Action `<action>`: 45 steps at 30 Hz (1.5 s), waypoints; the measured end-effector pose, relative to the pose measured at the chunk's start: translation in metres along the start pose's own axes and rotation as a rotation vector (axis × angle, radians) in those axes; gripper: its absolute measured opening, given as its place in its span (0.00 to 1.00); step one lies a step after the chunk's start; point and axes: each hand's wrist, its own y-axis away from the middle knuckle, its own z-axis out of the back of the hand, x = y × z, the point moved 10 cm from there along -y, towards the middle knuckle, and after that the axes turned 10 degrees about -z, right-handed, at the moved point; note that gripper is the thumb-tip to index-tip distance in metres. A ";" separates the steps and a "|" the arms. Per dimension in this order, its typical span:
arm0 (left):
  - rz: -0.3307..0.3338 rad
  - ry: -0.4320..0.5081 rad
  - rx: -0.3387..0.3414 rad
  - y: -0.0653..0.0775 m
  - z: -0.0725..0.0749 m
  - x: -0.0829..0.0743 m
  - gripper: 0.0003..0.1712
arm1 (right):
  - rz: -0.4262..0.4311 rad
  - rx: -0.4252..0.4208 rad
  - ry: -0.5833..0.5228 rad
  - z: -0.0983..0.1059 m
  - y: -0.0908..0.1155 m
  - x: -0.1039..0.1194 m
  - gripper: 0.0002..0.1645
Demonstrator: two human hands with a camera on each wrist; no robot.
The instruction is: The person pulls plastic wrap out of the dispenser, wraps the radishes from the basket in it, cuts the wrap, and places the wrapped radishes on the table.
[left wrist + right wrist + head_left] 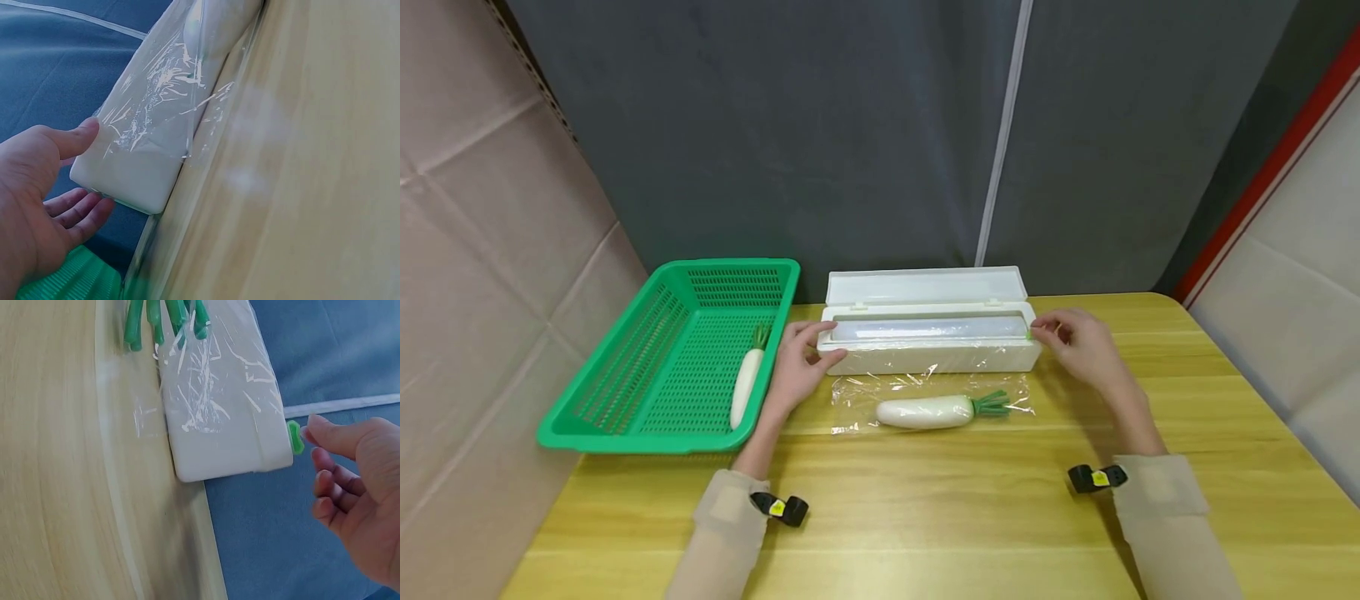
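Note:
A white cling film box (932,360) stands with its lid raised, the film roll (928,328) inside. My left hand (797,367) holds the box's left end, thumb at the front and index finger on top; in the left wrist view the fingers (84,212) lie round that end. At the right end, thumb and index finger of my right hand (1078,346) pinch at the small green slider cutter (295,437). Clear film (853,408) comes down over the box's front onto the table. Under or within it lies a white radish (925,412) with green stalks pointing right.
A green plastic basket (670,442) stands left of the box, with another white radish (746,387) along its right wall. All rest on a wooden table (940,517). Behind rises a dark grey curtain (812,150); pale wall panels (482,292) flank the left side.

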 end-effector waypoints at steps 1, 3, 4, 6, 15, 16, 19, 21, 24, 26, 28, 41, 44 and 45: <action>-0.001 0.002 -0.005 0.000 0.001 0.000 0.27 | 0.015 -0.012 0.004 0.000 0.000 0.003 0.07; -0.003 0.004 -0.014 0.000 0.002 -0.001 0.28 | 0.047 -0.030 0.007 -0.001 0.000 0.008 0.05; -0.002 0.005 -0.018 0.000 0.002 -0.001 0.28 | 0.058 -0.033 0.008 -0.002 -0.001 0.010 0.04; 0.000 0.006 -0.024 0.000 0.003 -0.001 0.28 | 0.081 -0.035 0.011 -0.005 -0.001 0.012 0.03; -0.035 0.042 -0.043 0.002 0.004 -0.007 0.21 | 0.072 -0.008 -0.005 -0.013 0.000 0.012 0.04; -0.043 0.041 -0.046 0.001 0.004 -0.008 0.19 | 0.072 -0.008 -0.006 -0.013 0.001 0.012 0.04; -0.074 0.028 -0.049 0.001 0.005 -0.011 0.15 | 0.063 -0.007 -0.008 -0.014 0.000 0.012 0.04; -0.101 0.019 -0.048 0.000 0.006 -0.014 0.13 | 0.056 -0.005 -0.006 -0.015 0.000 0.012 0.04; -0.128 0.024 -0.041 -0.001 0.006 -0.017 0.10 | 0.049 -0.002 0.001 -0.016 0.000 0.012 0.03; -0.137 0.038 -0.036 0.000 0.005 -0.018 0.09 | 0.043 0.004 0.005 -0.016 0.000 0.012 0.03; -0.143 0.050 -0.030 0.000 0.005 -0.019 0.08 | 0.034 0.014 0.008 -0.017 0.000 0.012 0.03; -0.104 0.129 0.016 0.002 0.001 -0.016 0.05 | 0.019 0.059 -0.004 -0.017 0.001 0.013 0.03; -0.105 0.145 0.030 0.003 -0.001 -0.017 0.05 | 0.005 0.078 -0.005 -0.016 0.001 0.012 0.03; -0.105 0.145 0.034 0.003 -0.002 -0.018 0.05 | -0.002 0.086 -0.006 -0.017 0.001 0.012 0.04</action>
